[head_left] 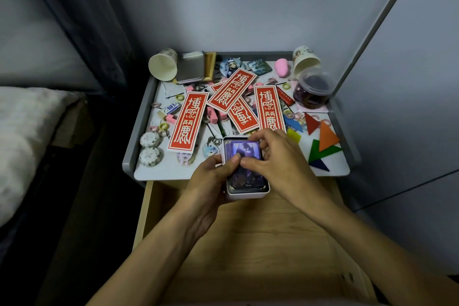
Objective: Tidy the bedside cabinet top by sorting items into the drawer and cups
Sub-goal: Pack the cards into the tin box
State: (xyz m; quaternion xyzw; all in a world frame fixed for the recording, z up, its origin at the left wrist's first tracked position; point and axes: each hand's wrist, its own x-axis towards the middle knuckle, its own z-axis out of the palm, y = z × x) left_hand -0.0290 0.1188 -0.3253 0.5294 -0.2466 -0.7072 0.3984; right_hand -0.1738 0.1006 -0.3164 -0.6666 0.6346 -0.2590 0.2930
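Grey-rimmed cabinet top lies littered above an open drawer. Over the drawer's far edge, the left hand grips a white box from nine o'clock, thumb on the cards inside; the right hand pinches those cards from three o'clock. Red slips lie at twelve, triangles at two, cups tipped over at eleven and one.

Dim, bluish indoor light, brightest on the white cabinet top at center. Deep shadow fills the corner at 8 o'clock. Wide-angle distortion bends straight edges toward 3 and 9 o'clock. Fine detail looks soft and slightly grainy throughout.
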